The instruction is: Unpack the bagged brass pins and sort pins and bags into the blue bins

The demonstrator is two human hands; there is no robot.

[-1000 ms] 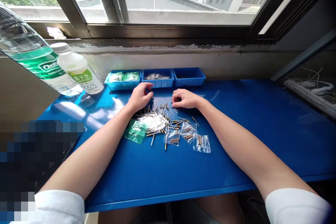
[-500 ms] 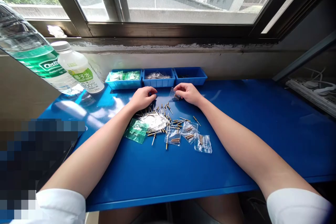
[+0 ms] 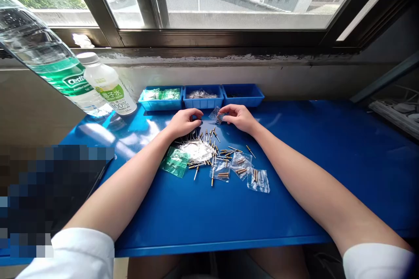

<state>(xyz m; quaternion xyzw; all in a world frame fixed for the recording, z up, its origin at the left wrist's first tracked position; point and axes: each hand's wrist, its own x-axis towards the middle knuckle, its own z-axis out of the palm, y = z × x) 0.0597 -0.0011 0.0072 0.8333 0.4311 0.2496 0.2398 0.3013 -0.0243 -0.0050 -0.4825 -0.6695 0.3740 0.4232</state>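
At a sunlit blue bench (image 3: 196,209), R hand (image 3: 241,117) has its grip clamped on a small clear bag (image 3: 215,114) by one side, prob. so it clears the loose rivets (image 3: 226,152); L hand (image 3: 185,122) curls opp., grip apart or together, can't tell.

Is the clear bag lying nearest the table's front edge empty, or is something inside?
Something is inside: brass-coloured pieces show through the clear bag. Whether it is sealed, I cannot tell.

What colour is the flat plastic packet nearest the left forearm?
The flat translucent plastic packet is green; it shows best in the head view.
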